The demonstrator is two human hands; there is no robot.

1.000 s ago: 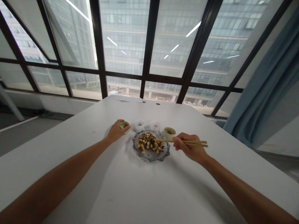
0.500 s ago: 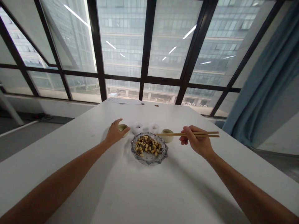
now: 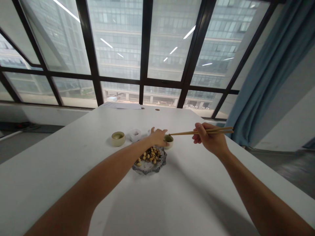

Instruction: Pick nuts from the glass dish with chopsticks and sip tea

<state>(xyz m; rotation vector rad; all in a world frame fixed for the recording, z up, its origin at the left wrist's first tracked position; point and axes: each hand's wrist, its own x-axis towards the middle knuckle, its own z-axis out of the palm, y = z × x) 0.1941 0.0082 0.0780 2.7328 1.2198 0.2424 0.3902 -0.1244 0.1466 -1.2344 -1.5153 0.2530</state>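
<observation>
My left hand [image 3: 158,137] reaches across the plate with its fingers spread, at the left side of the right-hand small green cup [image 3: 168,144]. Whether it grips the cup cannot be made out. In my right hand [image 3: 209,137] is a pair of wooden chopsticks [image 3: 187,133], held nearly level. Their tips meet over that cup's rim, with a tiny dark speck there. Below my left forearm, a scalloped glass plate [image 3: 147,171] bears brown and pale seeds or nuts [image 3: 153,154], partly hidden. A second green cup [image 3: 118,139] stands to the left.
A small white faceted dish [image 3: 135,134] sits behind the plate; another white one is mostly hidden by my left hand. Papers [image 3: 123,106] lie at the white table's far edge, near a round brown spot [image 3: 157,109]. Windows and a blue curtain [image 3: 256,78] stand beyond.
My left hand has left the left cup and moved right, over the plate, to the right cup. The chopsticks stay in my right hand, their tips now at the right cup's rim. The view has shifted.
</observation>
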